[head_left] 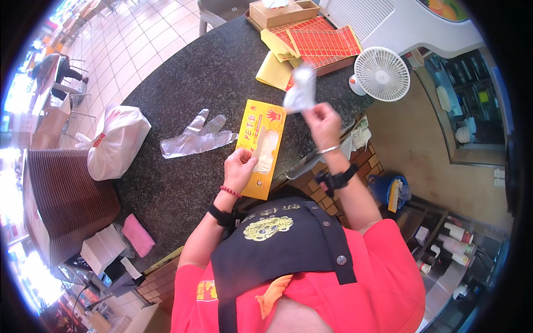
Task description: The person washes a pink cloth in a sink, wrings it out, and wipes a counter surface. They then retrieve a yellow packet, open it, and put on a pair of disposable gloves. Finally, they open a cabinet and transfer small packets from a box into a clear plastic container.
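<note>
My left hand (240,168) grips the flap at the opening of a yellow cardboard box of PE gloves (255,187), which lies on the dark speckled counter. Folded clear plastic shows through the box's oval opening. Pinched in the fingers of my right hand (324,125) is a blurred, whitish plastic glove (300,93), raised beyond the box's right side. To the left of the box, a clear plastic glove (198,137) is spread flat on the counter, its fingers pointing away from me.
A tied white plastic bag (120,141) stands at left near stacked brown trays (70,200) and a pink cloth (138,235). Red sticker sheets (325,43), a tissue box (283,12) and a white fan (381,75) occupy the far right. The stone counter (179,208) has a curved far edge.
</note>
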`<state>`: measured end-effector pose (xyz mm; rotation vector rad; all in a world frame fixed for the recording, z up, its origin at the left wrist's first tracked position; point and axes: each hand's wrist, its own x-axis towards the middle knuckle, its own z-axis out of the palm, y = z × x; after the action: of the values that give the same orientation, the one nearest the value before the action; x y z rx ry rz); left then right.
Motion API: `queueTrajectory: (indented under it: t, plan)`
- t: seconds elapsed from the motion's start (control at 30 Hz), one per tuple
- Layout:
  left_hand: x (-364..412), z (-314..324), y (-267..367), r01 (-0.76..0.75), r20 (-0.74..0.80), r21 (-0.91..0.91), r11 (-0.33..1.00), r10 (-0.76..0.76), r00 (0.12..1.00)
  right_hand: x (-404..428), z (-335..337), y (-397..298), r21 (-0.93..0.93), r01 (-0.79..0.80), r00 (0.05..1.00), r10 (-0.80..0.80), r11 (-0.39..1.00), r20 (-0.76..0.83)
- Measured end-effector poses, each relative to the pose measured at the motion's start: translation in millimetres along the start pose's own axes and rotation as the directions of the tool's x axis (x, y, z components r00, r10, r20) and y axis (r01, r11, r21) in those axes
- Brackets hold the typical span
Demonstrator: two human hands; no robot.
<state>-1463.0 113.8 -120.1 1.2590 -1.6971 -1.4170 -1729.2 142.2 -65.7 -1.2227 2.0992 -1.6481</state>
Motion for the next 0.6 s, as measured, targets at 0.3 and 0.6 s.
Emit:
queueTrajectory:
  t: [0.3,0.6]
  plan:
    - [3,2,-20,-0.051,0.032,-0.011,0.999,0.051,0.998,-108,38,-39,-0.422,0.459,0.836,-0.220,0.781,0.503]
    - [-1,-2,-2,0.043,0.089,-0.093,0.995,-0.035,0.995,-111,35,-30,-0.315,0.452,0.853,-0.301,0.835,0.427]
